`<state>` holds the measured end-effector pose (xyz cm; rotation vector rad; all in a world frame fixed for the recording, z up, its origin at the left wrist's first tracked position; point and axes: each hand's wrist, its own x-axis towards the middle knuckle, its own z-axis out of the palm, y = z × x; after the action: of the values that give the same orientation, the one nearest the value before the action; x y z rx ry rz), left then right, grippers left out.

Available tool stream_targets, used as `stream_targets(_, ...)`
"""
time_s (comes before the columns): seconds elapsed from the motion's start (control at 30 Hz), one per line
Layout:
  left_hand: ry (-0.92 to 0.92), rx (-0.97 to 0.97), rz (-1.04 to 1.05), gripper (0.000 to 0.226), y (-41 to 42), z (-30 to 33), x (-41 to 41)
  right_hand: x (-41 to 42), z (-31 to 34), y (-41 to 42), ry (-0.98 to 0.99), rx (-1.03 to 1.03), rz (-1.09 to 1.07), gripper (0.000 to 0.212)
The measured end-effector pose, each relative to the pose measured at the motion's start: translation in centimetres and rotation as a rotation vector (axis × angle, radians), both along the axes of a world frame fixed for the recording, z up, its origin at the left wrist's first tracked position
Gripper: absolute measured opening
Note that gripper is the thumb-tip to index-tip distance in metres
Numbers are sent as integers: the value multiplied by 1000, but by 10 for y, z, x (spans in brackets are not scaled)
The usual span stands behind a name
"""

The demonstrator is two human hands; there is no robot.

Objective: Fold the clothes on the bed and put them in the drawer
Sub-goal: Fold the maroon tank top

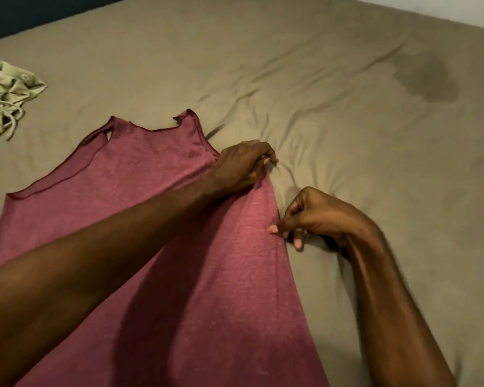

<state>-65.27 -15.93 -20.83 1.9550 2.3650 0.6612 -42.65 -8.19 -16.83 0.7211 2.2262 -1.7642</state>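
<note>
1. The maroon tank top (140, 174) lies spread flat on the bed (333, 88), its straps toward the far side and its hem running out of the picture at the bottom.
2. The left hand (242, 167) reaches across the top and grips its right edge near the armhole, fingers curled into the cloth. The right hand (316, 216) pinches the same edge lower down, between thumb and finger.
3. Risk: the fabric looks thin and limp. If both hands lift the edge unevenly, the side panel may twist and the fold will come out crooked.
4. Risk: the fingers of the left hand seem to press also into the olive sheet, which bunches just beside them. The sheet could be pulled up together with the top.
5. Risk: the left forearm lies over the middle of the top, so folding the edge inward could drag or wrinkle the cloth under it.
6. A pale green drawstring garment (7, 93) lies crumpled well apart at the left, not yet folded. No drawer is in view.
</note>
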Motion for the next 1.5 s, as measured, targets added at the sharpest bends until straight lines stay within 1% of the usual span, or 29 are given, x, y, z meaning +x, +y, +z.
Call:
stream_targets(0.07, -3, -1, 3, 21, 0, 2, 1, -1, -1, -1, -8, 7, 58, 20)
stream_targets(0.17, 12, -6, 10, 20, 0, 0, 2, 0, 1, 0, 16, 36, 85, 11)
stream_targets(0.3, 28, -8, 16, 18, 4, 1, 1, 3, 3, 6, -40, 101, 57, 7)
stream_targets(0.37, 40, -20, 15, 21, 4, 2, 2, 1, 2, 3, -101, 150, 55, 3)
stream_targets(0.43, 72, -37, 27, 22, 4, 3, 5, -1, 2, -1, -148, 196, 88, 5)
stream_targets(0.5, 96, -63, 33, 24, 6, 6, 8, -1, 0, -2, -135, 191, 100, 9)
stream_targets(0.63, 135, -106, 56, 31, 6, 12, 11, 2, 0, 4, -94, 103, 125, 29)
stream_targets(0.7, 155, -93, 86, 34, 2, 13, 15, 2, -2, 4, -71, 69, 160, 27)
stream_targets(0.8, 148, 0, 151, 27, -14, 14, 34, 0, -6, 5, -59, 105, 161, 19)
stream_targets(0.9, 156, 67, 174, 37, -48, 4, 64, -5, -12, 6, -66, 89, 93, 16)
stream_targets(0.97, 204, -28, 148, 51, -74, -5, 83, -7, -14, 4, -55, 52, 28, 12)
stream_targets(1.03, 159, -173, 127, 67, -94, -6, 97, -10, -19, 5, -39, 30, -48, 12)
stream_targets(1.1, 63, -226, 131, 76, -112, -1, 112, -10, -22, 6, -49, 24, -107, 28)
stream_targets(1.17, 52, -193, 129, 75, -132, 6, 136, -8, -20, 3, -71, 5, -144, 42)
stream_targets(1.27, 46, -119, 71, 68, -174, 11, 190, -9, -19, 0, -99, -1, -224, 47)
stream_targets(1.33, 37, -148, 4, 67, -200, 10, 234, -11, -19, -7, -72, 23, -254, 49)
stream_targets(1.4, 85, -223, -47, 70, -214, 4, 271, -11, -20, -10, -40, 40, -279, 49)
stream_targets(1.5, 156, -263, -73, 68, -221, -1, 294, -7, -20, -16, 52, 24, -341, 49)
